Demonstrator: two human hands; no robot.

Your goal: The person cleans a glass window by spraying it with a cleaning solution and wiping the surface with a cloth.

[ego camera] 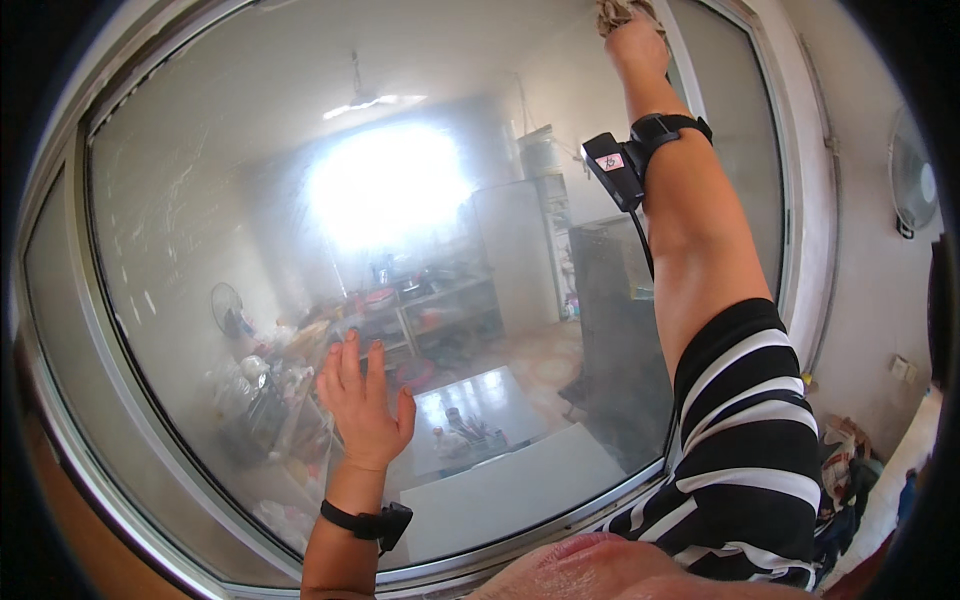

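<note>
A large sliding window pane (210, 202) fills the view, cloudy and streaked toward its left side. My right hand (637, 41) reaches up to the top right of the pane and grips a crumpled brownish cloth (615, 16). That cloth is partly cut off by the upper edge of the picture. Lower down, my left hand (367, 401) is raised before the glass with its fingers apart and holds nothing. Whether its palm touches the glass cannot be told. Each forearm wears a black strap with a small device (619, 171).
A metal window frame (592, 506) borders the pane. Through the glass appear a white table (480, 405), shelves (450, 315) and plastic bags (255, 375). On the right wall hangs a fan (913, 176), with a heap of cloth items (844, 465) below.
</note>
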